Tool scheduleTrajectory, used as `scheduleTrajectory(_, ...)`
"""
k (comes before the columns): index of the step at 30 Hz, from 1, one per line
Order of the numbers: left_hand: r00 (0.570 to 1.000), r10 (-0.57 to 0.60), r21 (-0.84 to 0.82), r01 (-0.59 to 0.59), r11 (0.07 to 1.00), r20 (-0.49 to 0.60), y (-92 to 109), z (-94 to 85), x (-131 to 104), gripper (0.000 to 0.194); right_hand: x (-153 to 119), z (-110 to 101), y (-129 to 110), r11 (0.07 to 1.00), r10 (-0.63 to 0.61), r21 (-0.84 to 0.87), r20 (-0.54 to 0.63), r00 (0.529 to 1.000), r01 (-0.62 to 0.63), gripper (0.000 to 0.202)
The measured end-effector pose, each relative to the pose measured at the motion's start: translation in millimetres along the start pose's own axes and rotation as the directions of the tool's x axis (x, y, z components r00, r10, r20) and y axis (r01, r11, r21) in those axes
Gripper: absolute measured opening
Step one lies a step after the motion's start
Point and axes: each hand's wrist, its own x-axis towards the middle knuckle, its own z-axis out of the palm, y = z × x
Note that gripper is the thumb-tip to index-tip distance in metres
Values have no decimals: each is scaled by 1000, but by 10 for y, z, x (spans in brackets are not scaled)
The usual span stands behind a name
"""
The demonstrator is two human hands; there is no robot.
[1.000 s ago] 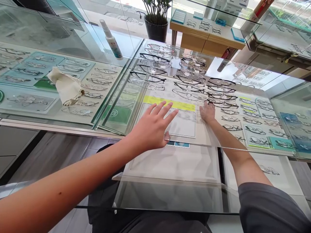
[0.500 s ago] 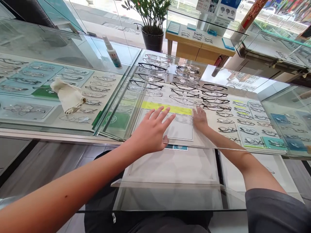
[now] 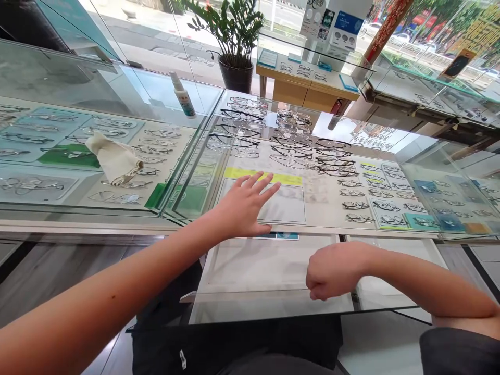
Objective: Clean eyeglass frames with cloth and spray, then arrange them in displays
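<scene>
My left hand (image 3: 248, 205) lies with fingers spread on the glass counter top (image 3: 320, 221), over a yellow strip (image 3: 289, 179) and a white panel (image 3: 283, 203) beneath the glass. Nothing is in it. My right hand (image 3: 336, 268) is curled, knuckles toward the left, above the glass near the front edge; its fingertips are folded under, and whatever they may hold is hidden. Beyond my hands, rows of eyeglasses (image 3: 292, 151) show in the display case.
A beige cloth (image 3: 115, 159) lies on the left glass, with a white spray bottle (image 3: 182, 96) standing behind it. A potted plant (image 3: 236, 67) and a wooden display counter (image 3: 304, 86) are farther back. Below the glass is an open white drawer (image 3: 253, 265).
My right hand has come back from beside the white panel toward the front edge and its fingers have curled. My left hand stays nearly in place. The view has shifted slightly.
</scene>
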Motion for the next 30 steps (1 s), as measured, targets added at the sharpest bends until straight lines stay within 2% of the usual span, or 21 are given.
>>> scheduleTrajectory(1, 999, 33, -5, -33, 999, 11, -58, -11, 8, 110, -211, -89, -37, 998, -45, 47, -51, 998, 47, 37)
scheduleTrajectory(2, 998, 60, -12, -60, 998, 12, -112, -19, 16, 109, -405, -201, -14, 997, -44, 61, -179, 983, 56, 42)
scheduleTrajectory(3, 997, 80, -19, -80, 997, 2, -157, -21, 25, 108, -573, -329, 71, 997, 9, 73, -323, 946, 15, 45)
scheduleTrajectory(4, 996, 91, -29, -92, 995, -14, -193, -19, 32, 108, -708, -468, 216, 995, 85, 92, -463, 882, -47, 47)
scheduleTrajectory(5, 995, 94, -39, -95, 995, -33, -217, -13, 36, 108, -807, -609, 412, 986, 168, 112, -615, 770, -125, 47)
scheduleTrajectory(6, 995, 92, -50, -95, 994, -49, -232, -5, 39, 108, -868, -746, 647, 965, 250, 141, -760, 600, -223, 45)
scheduleTrajectory(7, 994, 90, -59, -93, 994, -60, -238, 3, 38, 108, -895, -874, 903, 932, 289, 159, -870, 400, -327, 41)
scheduleTrajectory(8, 994, 88, -66, -93, 994, -66, -238, 10, 36, 108, -892, -988, 1161, 897, 261, 141, -934, 244, -419, 36)
scheduleTrajectory(9, 994, 87, -71, -91, 993, -69, -236, 14, 33, 107, -866, -1087, 1406, 869, 202, 97, -965, 169, -485, 31)
scheduleTrajectory(10, 994, 86, -74, -91, 993, -71, -232, 16, 29, 107, -825, -1171, 1624, 848, 161, 63, -976, 144, -526, 28)
scheduleTrajectory(12, 994, 83, -81, -89, 993, -70, -225, 13, 22, 107, -720, -1302, 1951, 812, 166, 89, -983, 82, -577, 26)
scheduleTrajectory(14, 994, 80, -89, -86, 992, -71, -221, 6, 18, 107, -618, -1399, 2138, 786, 201, 115, -977, 74, -607, 29)
scheduleTrajectory(19, 994, 73, -117, -83, 990, -87, -226, 0, 18, 107, -449, -1560, 2325, 743, 279, 80, -940, 198, -664, 25)
scheduleTrajectory(23, 994, 71, -138, -82, 987, -86, -231, -3, 22, 108, -374, -1610, 2445, 763, 290, 65, -923, 251, -643, 23)
scheduleTrajectory(25, 994, 71, -143, -82, 986, -78, -228, -13, 22, 109, -348, -1612, 2494, 773, 287, 64, -923, 258, -631, 21)
scheduleTrajectory(30, 995, 68, -139, -78, 987, -76, -208, -44, 16, 107, -311, -1587, 2551, 787, 268, 70, -934, 237, -612, 24)
